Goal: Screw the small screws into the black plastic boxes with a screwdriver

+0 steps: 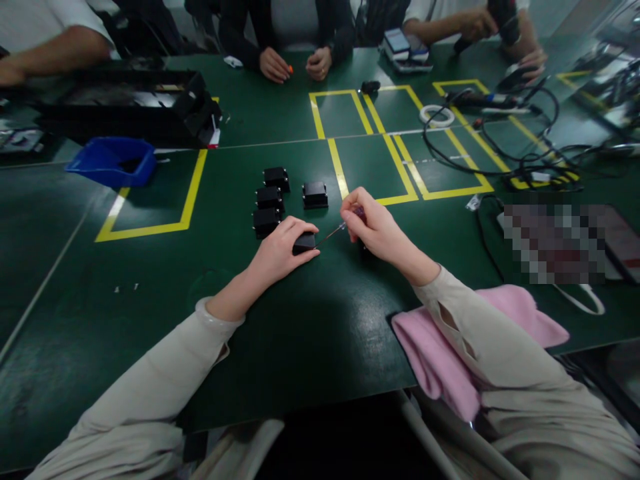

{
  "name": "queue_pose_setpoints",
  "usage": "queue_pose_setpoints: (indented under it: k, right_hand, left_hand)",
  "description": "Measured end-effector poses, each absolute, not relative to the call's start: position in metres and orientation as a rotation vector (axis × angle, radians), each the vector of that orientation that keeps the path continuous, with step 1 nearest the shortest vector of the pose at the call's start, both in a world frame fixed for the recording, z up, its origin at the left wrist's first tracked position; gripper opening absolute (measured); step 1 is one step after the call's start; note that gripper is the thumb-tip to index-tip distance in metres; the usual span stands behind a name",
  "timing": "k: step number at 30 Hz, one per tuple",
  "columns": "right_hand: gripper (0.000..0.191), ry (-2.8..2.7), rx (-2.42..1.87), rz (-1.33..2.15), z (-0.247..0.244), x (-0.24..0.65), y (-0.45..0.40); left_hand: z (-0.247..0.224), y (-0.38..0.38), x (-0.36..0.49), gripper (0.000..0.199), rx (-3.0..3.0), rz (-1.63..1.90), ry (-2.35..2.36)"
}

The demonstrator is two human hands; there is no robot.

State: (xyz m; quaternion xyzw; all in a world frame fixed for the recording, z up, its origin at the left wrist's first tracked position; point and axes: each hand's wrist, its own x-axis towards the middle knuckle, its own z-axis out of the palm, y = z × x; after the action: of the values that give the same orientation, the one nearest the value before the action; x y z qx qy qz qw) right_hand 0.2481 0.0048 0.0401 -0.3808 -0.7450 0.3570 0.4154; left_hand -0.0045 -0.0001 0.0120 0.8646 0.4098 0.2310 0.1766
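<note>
My left hand (283,248) grips a small black box (304,244) against the green table, thumb and fingers on its two sides. In my right hand (369,223) is a screwdriver (332,234), its handle mostly hidden by my curled fingers. The thin shaft slants down to the left, its tip at the right end of the held box. Past my left hand stand several similar black boxes (269,198) in a short column, with another black box (315,194) to their right. Something dark lies partly hidden beneath my right hand.
At the left sit a blue bin (113,160) and a long black tray (125,110). Cables (543,160) and a white ring (437,116) lie at the right. A pink cloth (440,353) is under my right forearm. Several people sit across the table (260,373).
</note>
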Motion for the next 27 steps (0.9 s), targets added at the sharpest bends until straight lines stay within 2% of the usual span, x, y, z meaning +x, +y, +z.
queue_pose_setpoints:
  k: [3,8,14,21,27]
  right_hand:
    - [0.022,-1.876,-0.976,0.914,0.0380,0.2482,0.0049]
    - [0.012,-1.824,-0.914,0.958,0.0343,0.2476,0.0064]
    - [0.028,-1.840,-0.972,0.951,0.0347,0.2480,0.0070]
    - [0.011,-1.825,-0.984,0.917,0.0373,0.2479,0.0055]
    - [0.035,-1.856,-1.025,0.830,0.0390,0.2483,0.0061]
  left_hand:
    - [0.0119,-0.0003,-0.0045,0.034,2.450,0.652,1.164]
    - [0.0106,-0.0001,-0.0048,0.034,2.456,0.673,1.151]
    - [0.0108,-0.0003,-0.0047,0.032,2.451,0.682,1.148]
    - [0.0095,-0.0002,-0.0053,0.034,2.461,0.684,1.147]
    - [0.0092,-0.0004,-0.0059,0.034,2.469,0.683,1.153]
